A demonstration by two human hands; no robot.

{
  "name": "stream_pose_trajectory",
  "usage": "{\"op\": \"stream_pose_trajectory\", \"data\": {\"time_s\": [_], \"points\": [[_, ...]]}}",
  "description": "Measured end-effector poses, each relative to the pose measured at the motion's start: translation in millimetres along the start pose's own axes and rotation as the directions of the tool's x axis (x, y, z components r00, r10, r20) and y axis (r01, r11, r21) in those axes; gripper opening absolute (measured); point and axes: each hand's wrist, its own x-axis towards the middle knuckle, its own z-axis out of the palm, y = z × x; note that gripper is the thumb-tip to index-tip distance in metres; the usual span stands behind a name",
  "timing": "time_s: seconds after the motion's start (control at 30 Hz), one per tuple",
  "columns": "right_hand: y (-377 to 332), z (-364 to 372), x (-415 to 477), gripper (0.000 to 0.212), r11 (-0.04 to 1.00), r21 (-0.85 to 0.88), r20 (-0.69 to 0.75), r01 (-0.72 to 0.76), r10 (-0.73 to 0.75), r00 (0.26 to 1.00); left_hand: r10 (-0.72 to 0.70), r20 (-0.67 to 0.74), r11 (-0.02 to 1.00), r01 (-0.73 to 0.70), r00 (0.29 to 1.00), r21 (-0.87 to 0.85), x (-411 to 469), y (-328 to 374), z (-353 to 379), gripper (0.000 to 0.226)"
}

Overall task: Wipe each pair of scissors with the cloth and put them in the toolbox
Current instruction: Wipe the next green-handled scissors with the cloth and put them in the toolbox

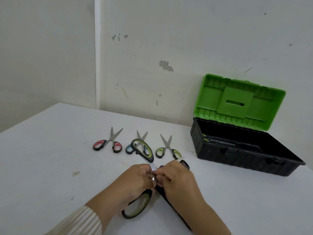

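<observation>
A large pair of scissors [137,207] with black-and-green handles is spread wide open above the white table, one handle loop pointing away from me, the other toward me. My left hand [135,178] grips it near the pivot. My right hand [176,178] is closed on a dark cloth [171,202] pressed around one blade; a bare blade tip shows just beyond that hand. Three smaller pairs lie in a row farther back: pink-handled [107,145], blue-handled [129,148], partly behind the raised handle, and green-handled [167,148]. The toolbox [240,160] stands open at the right.
The toolbox's green lid [240,102] leans back against the marked wall. Inside the black base lie dark tools with small green parts [205,139]. The table's left edge runs diagonally at the far left. A small stain [76,173] marks the tabletop.
</observation>
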Motion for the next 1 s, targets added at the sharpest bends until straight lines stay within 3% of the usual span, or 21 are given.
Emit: {"op": "stream_pose_trajectory", "data": {"time_s": [0.07, 0.13, 0.23, 0.27, 0.33, 0.4, 0.47, 0.53, 0.57, 0.67, 0.73, 0.8, 0.9, 1.0], "points": [[3, -3, 5, 0.02, 0.998, -0.032, -0.02, -0.06, 0.059, 0.998, 0.005, 0.016, 1.0, -0.005, 1.0, 0.008, 1, -1, -3, 0.019], [23, -15, 13, 0.014, 0.976, 0.025, -0.2, -0.217, 0.217, 0.956, -0.009, 0.053, 0.999, 0.008, 0.999, 0.034, -2, 3, -6, 0.029], [51, -37, 12, 0.02, 0.865, 0.374, -0.379, -0.334, 0.471, 0.796, -0.018, 0.053, 1.0, 0.017, 0.998, 0.021, -2, 7, -12, 0.029], [51, -45, 9, 0.022, 0.785, 0.54, -0.353, -0.304, 0.538, 0.765, -0.015, 0.043, 1.0, 0.014, 0.999, 0.015, -1, 7, -15, 0.028], [42, -49, 7, 0.024, 0.639, 0.741, -0.277, -0.208, 0.572, 0.772, -0.017, 0.011, 1.0, 0.017, 1.0, 0.002, 2, 6, -18, 0.029], [26, -39, 4, 0.025, 0.746, 0.646, -0.27, -0.16, 0.419, 0.867, -0.025, -0.013, 1.0, 0.025, 1.0, -0.008, 2, 5, -18, 0.029], [4, -18, 2, 0.026, 0.936, 0.35, -0.182, -0.044, 0.114, 0.977, -0.027, -0.023, 1.0, 0.027, 0.999, 0.006, 3, 3, -14, 0.021], [-5, 2, 2, 0.018, 0.985, 0.078, -0.035, 0.155, -0.153, 0.988, -0.022, -0.044, 0.999, 0.024, 0.999, 0.044, 5, 1, -10, 0.017], [0, 8, 4, 0.018, 0.977, -0.007, -0.011, 0.211, -0.211, 0.977, -0.025, -0.048, 0.998, 0.028, 0.999, 0.06, 5, 0, -9, 0.023], [9, 6, 7, 0.023, 0.987, -0.067, -0.083, 0.145, -0.15, 0.985, -0.024, -0.011, 0.997, 0.025, 1.0, 0.066, 6, -2, -6, 0.019], [0, 7, 2, 0.024, 0.993, -0.013, -0.048, 0.119, -0.119, 0.992, -0.008, -0.01, 0.996, 0.009, 1.0, 0.083, 4, -1, -4, 0.016], [-5, 11, 0, 0.022, 0.992, 0.033, -0.027, 0.125, -0.124, 0.992, -0.006, -0.024, 0.996, 0.008, 1.0, 0.094, 4, -1, -3, 0.03], [0, 12, 6, 0.018, 0.996, 0.078, -0.178, 0.053, -0.039, 0.983, -0.005, 0.004, 0.989, 0.005, 1.0, 0.149, 7, -3, 3, 0.047], [-3, 14, 1, 0.018, 0.994, 0.05, -0.09, 0.102, -0.097, 0.991, -0.018, -0.045, 0.981, 0.026, 0.999, 0.191, 9, -5, 3, 0.038]]}}
